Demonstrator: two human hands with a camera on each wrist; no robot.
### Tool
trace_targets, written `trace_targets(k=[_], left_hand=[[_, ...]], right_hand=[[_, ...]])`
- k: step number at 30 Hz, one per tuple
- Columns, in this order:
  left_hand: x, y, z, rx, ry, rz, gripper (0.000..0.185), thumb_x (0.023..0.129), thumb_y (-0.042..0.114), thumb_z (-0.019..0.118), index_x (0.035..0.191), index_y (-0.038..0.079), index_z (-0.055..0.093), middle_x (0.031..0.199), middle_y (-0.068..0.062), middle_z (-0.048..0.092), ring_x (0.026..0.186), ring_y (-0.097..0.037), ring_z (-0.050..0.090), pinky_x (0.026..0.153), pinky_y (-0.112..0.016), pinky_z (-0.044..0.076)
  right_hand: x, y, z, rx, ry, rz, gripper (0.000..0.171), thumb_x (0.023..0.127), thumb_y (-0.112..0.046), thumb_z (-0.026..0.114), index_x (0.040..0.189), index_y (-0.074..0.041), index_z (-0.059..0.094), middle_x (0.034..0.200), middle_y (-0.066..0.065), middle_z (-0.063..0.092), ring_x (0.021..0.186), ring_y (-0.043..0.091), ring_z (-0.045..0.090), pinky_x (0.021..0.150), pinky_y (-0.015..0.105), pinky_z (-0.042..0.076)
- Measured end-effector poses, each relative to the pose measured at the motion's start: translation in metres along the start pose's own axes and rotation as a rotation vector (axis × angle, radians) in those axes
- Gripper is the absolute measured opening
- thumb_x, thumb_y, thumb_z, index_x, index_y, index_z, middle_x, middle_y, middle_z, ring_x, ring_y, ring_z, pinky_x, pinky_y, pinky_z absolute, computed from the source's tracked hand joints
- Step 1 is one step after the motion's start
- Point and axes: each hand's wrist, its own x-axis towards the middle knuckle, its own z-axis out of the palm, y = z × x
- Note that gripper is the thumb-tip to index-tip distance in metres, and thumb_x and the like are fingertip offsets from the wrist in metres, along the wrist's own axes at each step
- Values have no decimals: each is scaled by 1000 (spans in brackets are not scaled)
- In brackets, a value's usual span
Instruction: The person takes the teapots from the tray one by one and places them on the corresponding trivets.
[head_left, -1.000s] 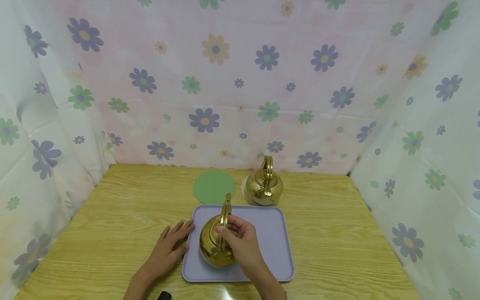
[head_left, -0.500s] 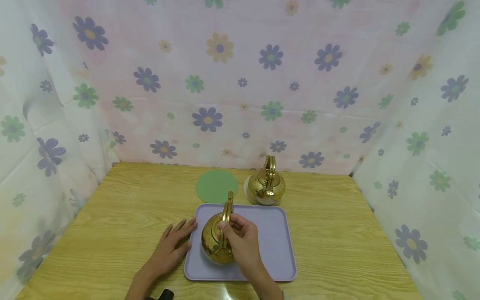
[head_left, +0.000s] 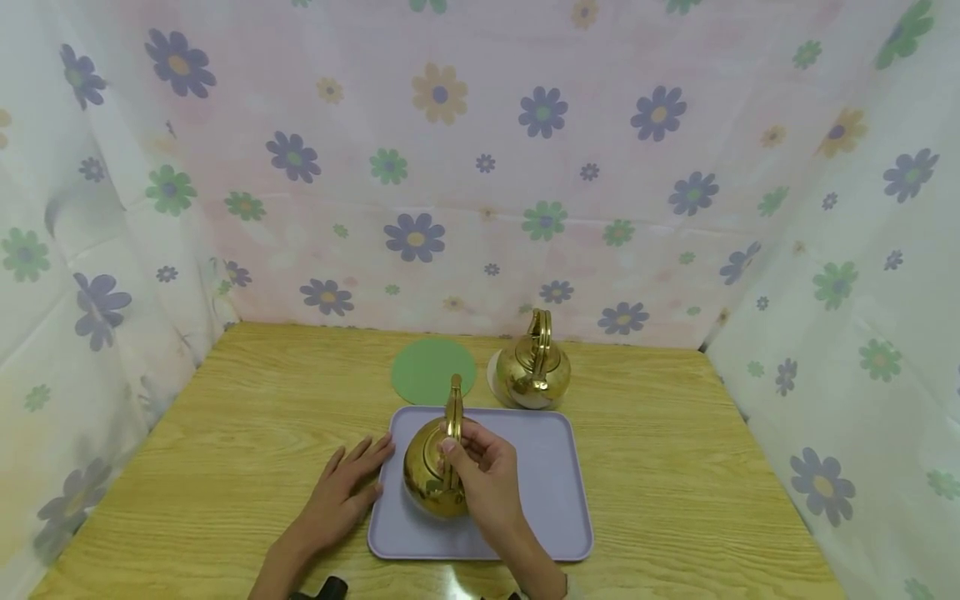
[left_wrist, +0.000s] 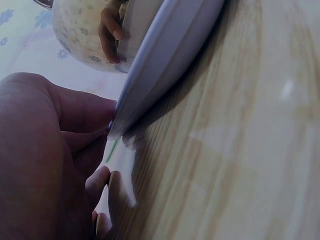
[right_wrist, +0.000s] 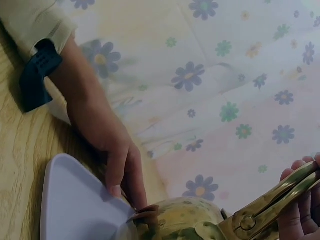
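My right hand [head_left: 492,479] grips the arched handle of a shiny gold teapot [head_left: 424,487] over the left half of a lavender tray [head_left: 543,500]. Part of that handle [right_wrist: 277,202] shows with the right fingers round it in the right wrist view. Spread fingers of my left hand [head_left: 335,502] reach the tray's left edge. Seen from the left wrist, the left hand [left_wrist: 35,145] has its fingertips at the tray rim [left_wrist: 150,70], and the polished teapot body [left_wrist: 82,35] mirrors a hand. A second gold teapot [head_left: 531,375] stands behind the tray.
A round green mat [head_left: 427,372] lies behind the tray's left half, its front edge close to the tray. Beneath the second teapot, a pale round mat [head_left: 492,379] peeks out. Flowered cloth [head_left: 480,250] surrounds the wooden table [head_left: 660,467] at back and sides.
The gripped teapot has shifted slightly upward in the head view, and its handle stands more upright. My left hand stays at the tray edge. The whole view has moved a little.
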Motion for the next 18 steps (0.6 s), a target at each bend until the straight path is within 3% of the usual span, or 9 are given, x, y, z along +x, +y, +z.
trace_targets(k=[18], left_hand=[[1,0,1,-12,11,14,52,91,10,66,143,6,59,150,-11,55,141,-48,41,115,-62,15]], right_hand=[[11,5,-5,-67,-62,-85,31,99,-6,62,122,15,63,94,19,67,72,9,64,68,21,56]])
